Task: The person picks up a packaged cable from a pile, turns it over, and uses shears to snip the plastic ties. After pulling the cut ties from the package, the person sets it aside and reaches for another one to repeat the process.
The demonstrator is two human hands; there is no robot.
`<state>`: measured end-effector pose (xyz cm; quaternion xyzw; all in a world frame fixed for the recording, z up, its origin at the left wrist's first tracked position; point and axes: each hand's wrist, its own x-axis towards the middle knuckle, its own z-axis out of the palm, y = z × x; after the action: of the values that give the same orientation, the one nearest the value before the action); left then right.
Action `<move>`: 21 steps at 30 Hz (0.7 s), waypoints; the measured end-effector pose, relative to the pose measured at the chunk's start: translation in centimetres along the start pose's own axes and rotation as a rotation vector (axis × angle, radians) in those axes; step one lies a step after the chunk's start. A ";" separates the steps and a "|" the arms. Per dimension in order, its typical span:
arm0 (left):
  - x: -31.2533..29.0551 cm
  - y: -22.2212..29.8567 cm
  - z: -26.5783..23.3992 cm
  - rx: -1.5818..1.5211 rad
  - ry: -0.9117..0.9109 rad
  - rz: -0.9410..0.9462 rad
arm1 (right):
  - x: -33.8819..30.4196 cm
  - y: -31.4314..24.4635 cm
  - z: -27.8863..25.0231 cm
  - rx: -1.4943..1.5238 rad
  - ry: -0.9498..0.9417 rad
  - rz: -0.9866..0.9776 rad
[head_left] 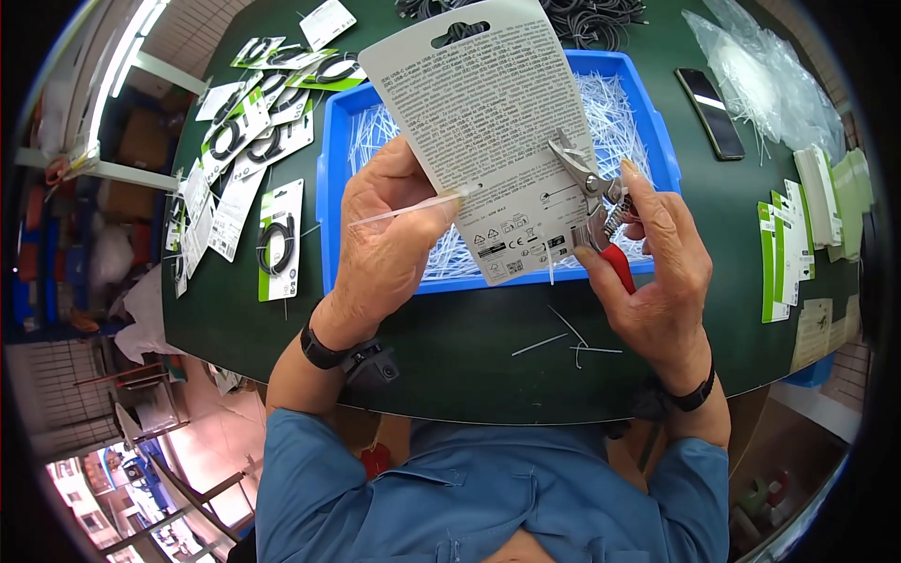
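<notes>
The person's left hand [387,249] pinches a printed card [497,122] by its edge, a white tie [389,214] pressed under the thumb. The right hand [662,258] grips red-handled cutters [593,188], their blades before the card's right side. The card is held up over a blue tray [331,188] of white strips — hiding its middle. Carded cables [280,242] crowd the left; black cables [601,23] lie behind; a phone [710,113], plastic bag [774,70] and stacked cards [786,249] sit right — clippings [541,344] lie in front.
</notes>
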<state>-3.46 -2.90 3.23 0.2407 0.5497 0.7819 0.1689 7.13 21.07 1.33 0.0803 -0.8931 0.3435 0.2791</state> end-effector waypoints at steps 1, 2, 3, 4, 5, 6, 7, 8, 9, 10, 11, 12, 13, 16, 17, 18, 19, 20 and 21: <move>0.1 0.1 0.1 0.011 0.014 0.002 | 0.0 0.0 0.0 -0.005 -0.002 0.000; 0.1 0.2 0.1 0.021 0.029 0.005 | 0.0 0.0 0.0 -0.005 -0.003 0.000; 0.2 0.2 0.1 0.030 0.044 0.008 | 0.0 0.0 0.0 -0.007 -0.010 0.008; 0.2 0.2 0.0 0.030 0.045 0.008 | 0.0 0.0 0.0 -0.008 -0.016 0.015; 0.2 0.1 0.0 0.041 0.046 0.012 | 0.0 0.0 0.0 -0.009 -0.023 0.023; 0.2 0.1 -0.1 0.053 0.048 0.015 | 0.0 0.0 0.1 -0.009 -0.024 0.021; 0.2 0.0 -0.1 0.064 0.049 0.019 | 0.0 0.0 0.2 -0.011 -0.021 0.020; 0.2 0.0 -0.1 0.062 0.050 0.020 | 0.0 0.1 0.3 -0.013 -0.018 0.019; 0.2 -0.1 -0.1 0.064 0.060 0.021 | 0.0 0.1 0.4 -0.015 -0.015 0.018; 0.2 -0.1 -0.1 0.066 0.070 0.021 | 0.0 0.0 0.3 -0.017 -0.017 0.017; 0.3 -0.2 -0.1 0.067 0.080 0.021 | 0.0 0.0 0.3 -0.016 -0.021 0.018; 0.3 -0.2 -0.2 0.067 0.082 0.022 | 0.0 -0.1 0.3 -0.011 -0.027 0.018; 0.3 -0.1 -0.2 0.074 0.087 0.026 | 0.0 -0.1 0.3 -0.007 -0.032 0.019; 0.3 -0.2 -0.1 0.089 0.098 0.034 | 0.0 0.0 0.5 -0.003 -0.033 0.010; 0.3 -0.3 0.0 0.091 0.115 0.037 | 0.0 0.0 0.5 -0.005 -0.033 0.008; 0.4 -0.4 0.1 0.093 0.132 0.040 | 0.0 0.0 0.5 -0.007 -0.034 0.010; 0.4 -0.5 0.2 0.095 0.149 0.043 | -0.1 0.0 0.4 -0.015 -0.043 0.013; 0.4 -0.6 0.3 0.094 0.150 0.041 | -0.1 0.1 0.4 -0.024 -0.053 0.017; 0.5 -0.7 0.3 0.096 0.164 0.041 | -0.1 0.1 0.3 -0.032 -0.063 0.020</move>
<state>-3.71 -2.15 2.73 0.1948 0.5936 0.7750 0.0954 7.03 20.92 1.01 0.0777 -0.9077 0.3291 0.2485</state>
